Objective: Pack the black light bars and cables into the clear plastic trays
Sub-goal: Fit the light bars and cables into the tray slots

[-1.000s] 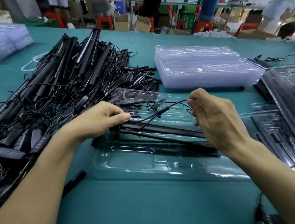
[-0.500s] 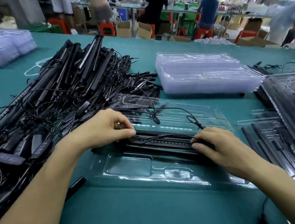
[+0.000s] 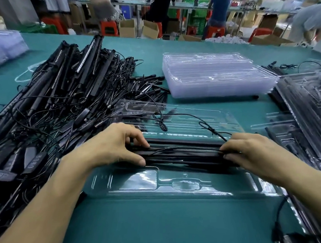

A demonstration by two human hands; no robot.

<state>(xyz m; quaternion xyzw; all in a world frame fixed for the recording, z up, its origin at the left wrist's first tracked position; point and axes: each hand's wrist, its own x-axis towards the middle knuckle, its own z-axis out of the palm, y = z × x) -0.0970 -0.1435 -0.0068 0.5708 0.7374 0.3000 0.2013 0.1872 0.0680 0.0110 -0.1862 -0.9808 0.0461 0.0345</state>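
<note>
The left end of a bundle of black light bars (image 3: 183, 154) is pinched between the thumb and curled fingers of the left hand (image 3: 116, 145). The right end is gripped in the same way by the right hand (image 3: 253, 150). The bundle's long axis is laid left to right across the view, spanning the gap between the two hands. It is laid on the middle of an open clear tray (image 3: 177, 188). A thin black cable (image 3: 210, 128) is looped over the tray's far half and led down to the right fingers. A tangled pile of bars and cables (image 3: 54, 100) is heaped at the left. A stack of clear trays (image 3: 215, 78) is set beyond, and filled trays (image 3: 306, 104) are stacked at the right, all on the green table (image 3: 160, 224).
</note>
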